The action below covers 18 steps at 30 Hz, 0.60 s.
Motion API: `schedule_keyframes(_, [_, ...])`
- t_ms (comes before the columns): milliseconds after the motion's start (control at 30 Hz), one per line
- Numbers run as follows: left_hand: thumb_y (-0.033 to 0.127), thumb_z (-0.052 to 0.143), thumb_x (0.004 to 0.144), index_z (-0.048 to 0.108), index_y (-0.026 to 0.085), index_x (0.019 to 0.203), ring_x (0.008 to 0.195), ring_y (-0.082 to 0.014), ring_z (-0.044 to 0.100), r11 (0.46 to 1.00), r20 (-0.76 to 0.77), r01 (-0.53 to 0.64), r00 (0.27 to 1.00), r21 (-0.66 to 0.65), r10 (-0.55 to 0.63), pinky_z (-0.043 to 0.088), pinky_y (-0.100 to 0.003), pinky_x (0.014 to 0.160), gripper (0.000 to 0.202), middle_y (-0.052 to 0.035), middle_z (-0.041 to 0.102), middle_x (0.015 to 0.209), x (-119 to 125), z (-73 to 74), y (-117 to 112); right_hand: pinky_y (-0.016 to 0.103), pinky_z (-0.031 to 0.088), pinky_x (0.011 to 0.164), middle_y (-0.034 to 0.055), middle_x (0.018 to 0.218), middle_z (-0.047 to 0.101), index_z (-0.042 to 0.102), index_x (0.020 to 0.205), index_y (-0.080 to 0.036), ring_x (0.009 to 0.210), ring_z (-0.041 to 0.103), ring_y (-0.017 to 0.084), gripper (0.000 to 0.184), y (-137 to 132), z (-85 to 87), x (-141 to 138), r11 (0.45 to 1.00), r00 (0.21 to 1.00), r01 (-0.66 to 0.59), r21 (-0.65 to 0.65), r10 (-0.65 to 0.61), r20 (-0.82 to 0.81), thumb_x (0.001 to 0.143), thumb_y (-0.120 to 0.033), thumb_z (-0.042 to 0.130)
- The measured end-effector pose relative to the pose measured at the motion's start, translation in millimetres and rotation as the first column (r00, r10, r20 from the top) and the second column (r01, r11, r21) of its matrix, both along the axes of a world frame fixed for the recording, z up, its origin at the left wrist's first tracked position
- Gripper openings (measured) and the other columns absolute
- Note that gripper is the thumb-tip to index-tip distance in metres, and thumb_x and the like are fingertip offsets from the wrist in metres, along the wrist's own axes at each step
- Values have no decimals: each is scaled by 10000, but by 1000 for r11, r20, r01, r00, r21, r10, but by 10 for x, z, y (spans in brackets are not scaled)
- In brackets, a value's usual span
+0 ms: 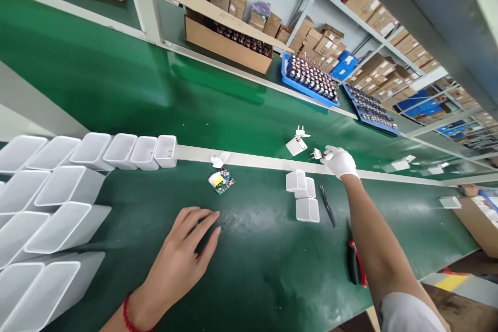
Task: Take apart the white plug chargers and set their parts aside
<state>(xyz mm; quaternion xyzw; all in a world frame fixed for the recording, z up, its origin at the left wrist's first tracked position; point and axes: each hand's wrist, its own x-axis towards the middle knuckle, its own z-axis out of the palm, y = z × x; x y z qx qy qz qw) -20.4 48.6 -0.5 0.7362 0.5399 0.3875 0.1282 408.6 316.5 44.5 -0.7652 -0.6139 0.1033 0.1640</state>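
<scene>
My left hand [182, 251], bare with a red bracelet, hovers low over the green bench with its fingers apart and nothing in them. Beyond its fingertips lies a small circuit board [221, 180] with a yellow part, touching a white plug piece [218, 160]. My right hand [341, 162], in a white glove, reaches to the far side of the metal strip. Its fingertips close on a white plug piece [317, 154]. Left of it is another plug piece [299, 140] with pins up. Several white plastic housings [307, 210] and black tweezers [328, 206] are nearer me.
Rows of open white housings [58, 228] crowd the left. Red-black pliers [356, 264] lie beside my right forearm. Behind are a blue tray [310, 80] of parts, a dark tray [369, 108] and a cardboard box [227, 44]. Another person's hand [470, 190] shows at right.
</scene>
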Motion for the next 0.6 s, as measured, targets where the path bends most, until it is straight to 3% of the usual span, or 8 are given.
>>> schedule_keyframes(133, [194, 519, 922, 575, 201, 1173, 1049, -246, 550, 996, -50, 78, 996, -47, -80, 553, -352, 821, 257, -95, 601, 1078, 125, 118, -58, 381, 507, 772, 85, 855, 659, 619, 916, -156, 845, 623, 249, 515, -347, 62, 39, 993, 924, 49, 103, -6, -383, 548, -489, 756])
schedule_keyframes(267, [256, 490, 934, 526, 234, 1267, 1128, -262, 547, 959, -105, 239, 961, -149, -256, 572, -363, 844, 336, -101, 575, 1190, 479, 295, 3, 295, 479, 526, 20, 692, 609, 560, 885, -187, 545, 536, 142, 500, -812, 106, -132, 986, 692, 30, 166, 100, -715, 637, -610, 654])
schedule_keyframes(433, [283, 512, 921, 426, 291, 1383, 1236, -331, 504, 883, -180, 427, 870, -195, -460, 537, -480, 920, 470, -155, 437, 1391, 1227, 403, 223, 197, 319, 357, 11, 803, 665, 567, 1099, -208, 404, 366, 54, 513, -1389, 258, -425, 986, 446, -5, 168, 152, -882, 682, -473, 708])
schedule_keyframes(533, [298, 652, 838, 495, 244, 1322, 1215, -379, 513, 883, -226, 432, 856, -185, -466, 526, -513, 907, 511, -205, 430, 1378, 1662, 348, 338, 165, 323, 352, -18, 784, 667, 571, 1137, -228, 406, 382, 45, 495, -1652, 352, -562, 990, 247, -18, 143, 143, -958, 686, -349, 736])
schedule_keyframes(600, [262, 686, 811, 573, 200, 1217, 1152, -375, 554, 904, -249, 396, 870, -163, -426, 531, -511, 881, 426, -219, 450, 1357, 1872, 279, 398, 152, 359, 365, -31, 748, 662, 573, 1155, -236, 429, 437, 54, 483, -1778, 388, -651, 996, 81, -24, 87, 89, -993, 700, -282, 729])
